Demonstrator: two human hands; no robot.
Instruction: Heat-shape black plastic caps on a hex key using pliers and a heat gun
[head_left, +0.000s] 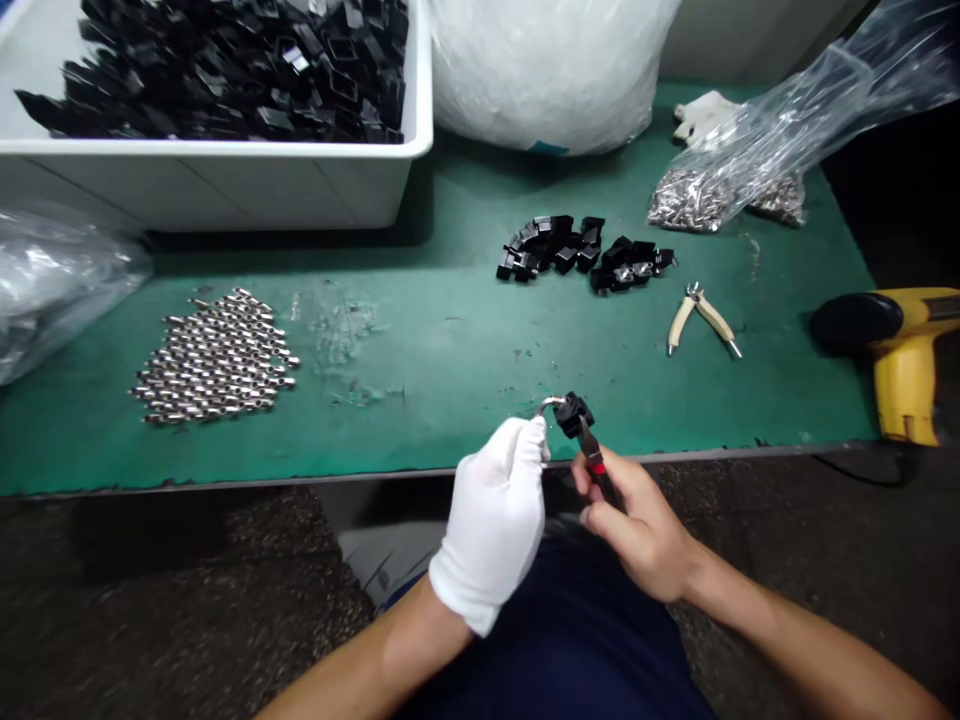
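My left hand, in a white glove, is closed around a curved metal piece near the table's front edge. The far end of that piece meets a small black plastic part. In my bare right hand are pliers with a red band and dark handles. Their jaws touch the black part from the near side. My left fingers hide most of the metal piece, and my right fingers cover much of the plier handles.
Silvery metal fittings lie in rows at left. Black parts form a small pile, with cream-handled cutters nearby. A white bin, plastic bags, bagged metal parts and a yellow heat gun surround the green tabletop.
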